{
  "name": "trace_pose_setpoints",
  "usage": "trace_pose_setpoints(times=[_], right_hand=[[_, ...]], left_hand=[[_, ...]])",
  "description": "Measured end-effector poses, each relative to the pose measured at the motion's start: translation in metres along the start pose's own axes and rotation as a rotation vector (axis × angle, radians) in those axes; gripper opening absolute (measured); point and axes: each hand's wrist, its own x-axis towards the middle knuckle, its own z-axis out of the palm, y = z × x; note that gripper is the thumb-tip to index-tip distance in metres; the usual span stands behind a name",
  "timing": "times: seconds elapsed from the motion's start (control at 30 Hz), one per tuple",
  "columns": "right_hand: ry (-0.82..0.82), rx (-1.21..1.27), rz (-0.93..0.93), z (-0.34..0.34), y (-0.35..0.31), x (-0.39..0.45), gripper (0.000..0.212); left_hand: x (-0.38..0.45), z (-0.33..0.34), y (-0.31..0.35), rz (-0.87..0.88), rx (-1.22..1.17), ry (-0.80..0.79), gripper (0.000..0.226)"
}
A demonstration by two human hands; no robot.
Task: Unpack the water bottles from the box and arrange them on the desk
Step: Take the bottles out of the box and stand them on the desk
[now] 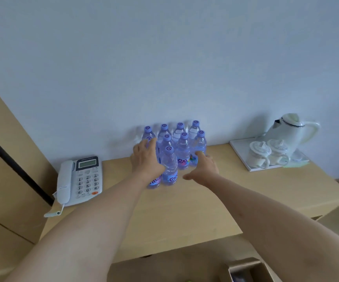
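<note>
my left hand (146, 157) spread wide on bottles (181, 147) at 12 o'clock on surface (184, 208), right hand (204, 166) open touching them, box (248, 270) at 5 o'clock

The water bottles (173, 151) stand upright in a tight group on the light wooden desk (205, 204), close to the wall. They are clear plastic with purple caps and colourful labels low on the body. Four stand in the back row, more stand in front of them, and the nearest bottle (169, 166) is in the middle front. The cardboard box (246, 269) is below the front edge of the desk, open at the top; what is inside is too dark to tell.
</note>
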Motion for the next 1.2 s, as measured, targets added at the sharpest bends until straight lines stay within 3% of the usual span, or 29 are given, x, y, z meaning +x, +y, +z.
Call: trace_pose_setpoints(times=[0.1, 0.3, 0.67, 0.93, 1.2], right_hand=[[0.051, -0.029, 0.038, -0.024, 0.016, -0.026, 0.097], [0.150, -0.088, 0.195, -0.076, 0.079, -0.086, 0.103], [0.256, 0.018, 0.579, -0.150, 0.268, -0.209, 0.101], [0.155, 0.155, 0.868, -0.132, 0.425, -0.294, 0.101], [-0.032, 0.267, 0.983, -0.058, 0.511, -0.313, 0.098]], left_hand=[[-0.012, 0.001, 0.031, 0.139, 0.041, -0.033, 0.075], [-0.041, 0.032, 0.115, 0.342, 0.011, -0.139, 0.083], [-0.133, 0.141, 0.312, 0.662, 0.065, -0.380, 0.083], [-0.247, 0.252, 0.396, 0.858, 0.178, -0.625, 0.076], [-0.291, 0.359, 0.382, 0.817, 0.263, -0.810, 0.076]])
